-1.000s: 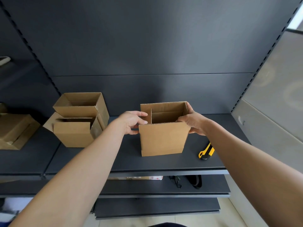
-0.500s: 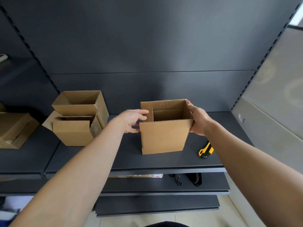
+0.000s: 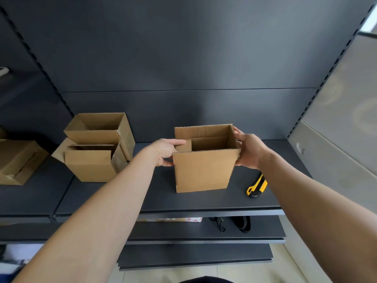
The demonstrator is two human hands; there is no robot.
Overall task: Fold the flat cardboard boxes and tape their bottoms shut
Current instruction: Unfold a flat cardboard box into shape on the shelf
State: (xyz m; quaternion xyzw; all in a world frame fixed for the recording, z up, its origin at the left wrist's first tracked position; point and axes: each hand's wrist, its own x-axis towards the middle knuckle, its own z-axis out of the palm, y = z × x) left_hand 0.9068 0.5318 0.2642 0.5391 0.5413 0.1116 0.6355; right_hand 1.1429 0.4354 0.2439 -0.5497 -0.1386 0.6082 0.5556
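Cardbd box [image 3: 204, 170] on shelf [image 3: 183, 202], hands [image 3: 165, 151] [image 3: 247, 150] @ sides

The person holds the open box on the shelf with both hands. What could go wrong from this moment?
1. The yellow knife lies on the shelf just right of the box, close to the right forearm. Pulling that arm back could sweep it off the front edge.
2. The left hand and right hand grip only the thin side walls near the top, so a hard squeeze may skew or crease the box.
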